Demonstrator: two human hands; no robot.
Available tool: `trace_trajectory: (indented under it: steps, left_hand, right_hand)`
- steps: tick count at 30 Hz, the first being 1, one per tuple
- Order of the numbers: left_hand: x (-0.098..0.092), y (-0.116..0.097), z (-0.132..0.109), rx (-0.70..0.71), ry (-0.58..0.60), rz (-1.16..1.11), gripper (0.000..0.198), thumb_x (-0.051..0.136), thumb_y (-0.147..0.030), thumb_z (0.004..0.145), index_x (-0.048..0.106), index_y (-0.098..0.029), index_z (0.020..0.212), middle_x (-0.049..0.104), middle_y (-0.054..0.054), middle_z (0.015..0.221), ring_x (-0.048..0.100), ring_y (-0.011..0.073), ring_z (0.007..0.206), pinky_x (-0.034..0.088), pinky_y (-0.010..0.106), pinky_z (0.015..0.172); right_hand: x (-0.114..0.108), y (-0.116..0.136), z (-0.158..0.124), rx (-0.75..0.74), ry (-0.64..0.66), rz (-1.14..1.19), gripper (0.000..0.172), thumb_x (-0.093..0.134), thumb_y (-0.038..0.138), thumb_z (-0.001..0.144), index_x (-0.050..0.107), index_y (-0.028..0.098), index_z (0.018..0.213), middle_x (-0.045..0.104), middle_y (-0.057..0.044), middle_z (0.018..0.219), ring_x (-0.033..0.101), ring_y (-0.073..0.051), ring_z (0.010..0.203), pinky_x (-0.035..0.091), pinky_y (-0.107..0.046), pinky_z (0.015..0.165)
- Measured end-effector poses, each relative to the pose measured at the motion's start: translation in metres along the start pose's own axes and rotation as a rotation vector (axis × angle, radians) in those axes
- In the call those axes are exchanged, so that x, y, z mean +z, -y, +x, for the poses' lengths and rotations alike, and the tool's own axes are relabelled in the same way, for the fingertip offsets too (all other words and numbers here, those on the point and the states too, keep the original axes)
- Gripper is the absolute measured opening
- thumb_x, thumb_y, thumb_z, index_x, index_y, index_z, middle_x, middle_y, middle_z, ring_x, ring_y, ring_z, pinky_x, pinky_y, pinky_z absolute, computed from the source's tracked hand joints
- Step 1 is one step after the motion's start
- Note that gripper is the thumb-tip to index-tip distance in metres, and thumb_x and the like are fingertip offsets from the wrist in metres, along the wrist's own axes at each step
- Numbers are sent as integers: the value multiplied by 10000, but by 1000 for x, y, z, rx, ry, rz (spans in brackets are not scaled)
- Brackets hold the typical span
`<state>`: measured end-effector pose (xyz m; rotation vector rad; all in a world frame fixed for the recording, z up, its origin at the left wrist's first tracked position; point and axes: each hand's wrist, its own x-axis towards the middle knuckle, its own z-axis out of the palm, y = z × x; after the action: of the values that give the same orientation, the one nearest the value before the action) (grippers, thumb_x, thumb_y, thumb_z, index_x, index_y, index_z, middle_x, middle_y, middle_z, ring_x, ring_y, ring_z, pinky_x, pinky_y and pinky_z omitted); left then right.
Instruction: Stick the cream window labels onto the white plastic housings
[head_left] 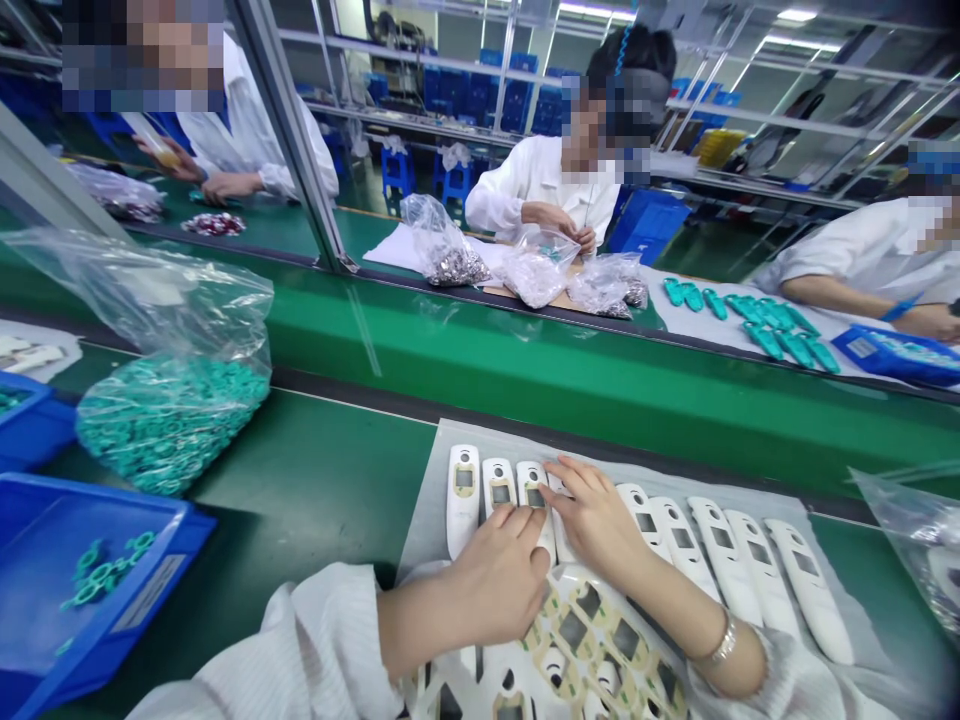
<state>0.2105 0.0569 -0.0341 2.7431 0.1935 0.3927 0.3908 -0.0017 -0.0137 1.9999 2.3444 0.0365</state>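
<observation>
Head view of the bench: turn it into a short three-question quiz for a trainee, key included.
1. Multiple choice: in the row of long white plastic housings, counted from the left end, at which one do the fingers of the person's left hand and right hand come together?
A) the first
B) the third
C) the last
2. True or false: the clear plastic bag of small teal pieces stands to the left of that row.
3. Fill in: the person wears the silver-coloured bracelet on the ____ side.

Key: 1. B; 2. True; 3. right
</observation>
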Motion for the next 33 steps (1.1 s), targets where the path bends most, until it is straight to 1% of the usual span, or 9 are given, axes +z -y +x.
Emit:
trace_trajectory:
  steps: [7, 11, 15, 17, 19, 22, 25, 30, 33]
  left_hand:
    - [5, 2, -3, 15, -42, -19, 260, 438, -313, 828, 590, -109, 881, 496, 181, 1163, 411, 287, 1087, 251, 434, 926]
    - [4, 6, -4, -31, -68, -173, 195, 446, -289, 827, 595, -161, 828, 498, 99, 1201, 427, 234, 1096, 210, 450, 986]
    - [-7, 6, -2, -77, -45, -335, 135, 483, -258, 802, 586, -180, 841, 609, 38, 967, 516, 196, 979, 345, 366, 899]
    - [-13, 5, -2, -123, 19, -431, 131, 476, -254, 805, 581, -182, 835, 622, 10, 788, 569, 169, 794, 416, 298, 750]
    - [-18, 4, -3, -165, 47, -561, 125, 499, -269, 794, 577, -193, 855, 616, -15, 727, 572, 150, 705, 423, 254, 662]
    - [-20, 6, -4, -223, 3, -740, 189, 577, -277, 735, 581, -206, 910, 630, -22, 806, 575, 143, 742, 422, 231, 665]
    - [-20, 7, -4, -283, 28, -898, 129, 545, -246, 758, 625, -189, 842, 650, -11, 796, 583, 133, 743, 419, 212, 668]
    - [-19, 6, -2, -308, 60, -933, 186, 517, -283, 794, 667, -177, 822, 654, -3, 710, 560, 126, 636, 384, 204, 590]
    - [-20, 3, -3, -258, 54, -865, 208, 487, -287, 819, 659, -178, 778, 579, -24, 571, 476, 100, 521, 321, 198, 519]
  right_hand:
    - [-8, 3, -9, 18, 99, 137, 377, 388, 28, 779, 646, 210, 984, 529, -74, 1185, 379, -287, 1178, 383, -473, 921]
    - [-35, 4, -10, 139, 175, 465, 343, 390, 99, 817, 600, 225, 1056, 438, -74, 1274, 408, -227, 1175, 374, -404, 966]
    - [-68, 20, -15, 177, 298, 744, 178, 483, 258, 843, 592, 245, 983, 575, -23, 1078, 532, -161, 1014, 413, -286, 906]
    - [-78, 28, -19, 190, 359, 744, 138, 556, 294, 803, 597, 249, 927, 617, 4, 954, 570, -157, 906, 439, -263, 820]
    - [-82, 33, -24, 231, 371, 698, 137, 565, 283, 794, 588, 257, 927, 629, 22, 913, 581, -154, 854, 439, -256, 767]
    - [-82, 32, -30, 302, 347, 679, 119, 502, 251, 829, 558, 254, 934, 635, 32, 885, 587, -138, 795, 436, -247, 725]
    - [-83, 29, -35, 327, 334, 666, 121, 497, 247, 829, 524, 237, 946, 625, 16, 881, 582, -140, 774, 442, -252, 701]
    - [-86, 34, -38, 154, 190, 514, 209, 487, 222, 839, 524, 231, 1044, 564, -52, 1060, 514, -189, 991, 418, -319, 832]
    - [-85, 41, -36, 69, 150, 443, 192, 476, 216, 853, 554, 228, 1028, 581, -59, 985, 534, -185, 904, 431, -321, 769]
